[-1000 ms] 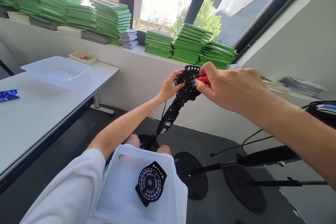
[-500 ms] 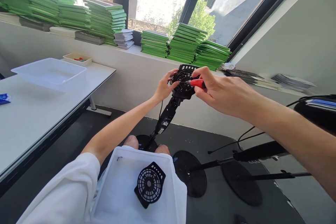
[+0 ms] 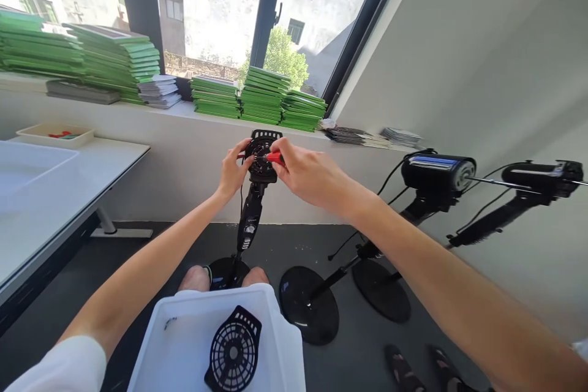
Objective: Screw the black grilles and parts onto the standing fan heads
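In front of me stands a black pedestal fan, its motor end bare at the top, with a round slotted housing facing me. My left hand grips the left side of this housing, thumb on its face. A bit of red shows by those fingers; I cannot make out what it is. My right hand is closed around a red-handled screwdriver, its shaft pointing left into the middle of the housing. Below, a black grille-like cover lies in a white plastic bin at my lap.
More fan stands with black motors and round bases stand at right. A person's feet in dark footwear show at lower right. The white table at left bears a shallow tray. Green stacks line the sill.
My view has swung right, bringing the fan motors and the feet at right into sight. Both hands stay at the housing, the screwdriver still in the right one.
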The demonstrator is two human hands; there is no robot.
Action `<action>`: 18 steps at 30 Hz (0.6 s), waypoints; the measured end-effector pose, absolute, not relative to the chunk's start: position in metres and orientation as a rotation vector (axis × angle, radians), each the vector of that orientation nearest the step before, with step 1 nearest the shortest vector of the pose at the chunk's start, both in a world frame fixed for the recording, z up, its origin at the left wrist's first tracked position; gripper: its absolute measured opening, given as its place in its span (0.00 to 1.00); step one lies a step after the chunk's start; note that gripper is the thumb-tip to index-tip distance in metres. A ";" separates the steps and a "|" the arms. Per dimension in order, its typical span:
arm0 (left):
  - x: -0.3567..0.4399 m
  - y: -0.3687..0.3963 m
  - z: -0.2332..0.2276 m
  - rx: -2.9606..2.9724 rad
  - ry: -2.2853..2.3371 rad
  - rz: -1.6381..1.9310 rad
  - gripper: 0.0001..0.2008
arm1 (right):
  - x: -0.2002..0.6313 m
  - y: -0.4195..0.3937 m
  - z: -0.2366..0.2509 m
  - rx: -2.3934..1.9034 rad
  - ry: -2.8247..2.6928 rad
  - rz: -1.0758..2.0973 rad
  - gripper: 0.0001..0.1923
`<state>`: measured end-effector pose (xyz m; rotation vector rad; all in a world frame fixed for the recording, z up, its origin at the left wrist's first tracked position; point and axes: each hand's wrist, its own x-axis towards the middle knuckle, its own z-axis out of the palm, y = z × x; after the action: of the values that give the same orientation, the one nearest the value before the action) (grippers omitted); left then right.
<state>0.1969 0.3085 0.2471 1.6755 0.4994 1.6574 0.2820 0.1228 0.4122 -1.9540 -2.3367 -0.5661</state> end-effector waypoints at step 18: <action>0.196 0.290 0.244 1.664 0.690 1.663 0.24 | 0.278 0.113 0.409 -1.918 -2.464 -0.700 0.15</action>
<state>0.1958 0.2902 0.2439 1.6644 0.6900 1.6627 0.2783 0.1131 0.4092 -1.9179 -2.4636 -0.7001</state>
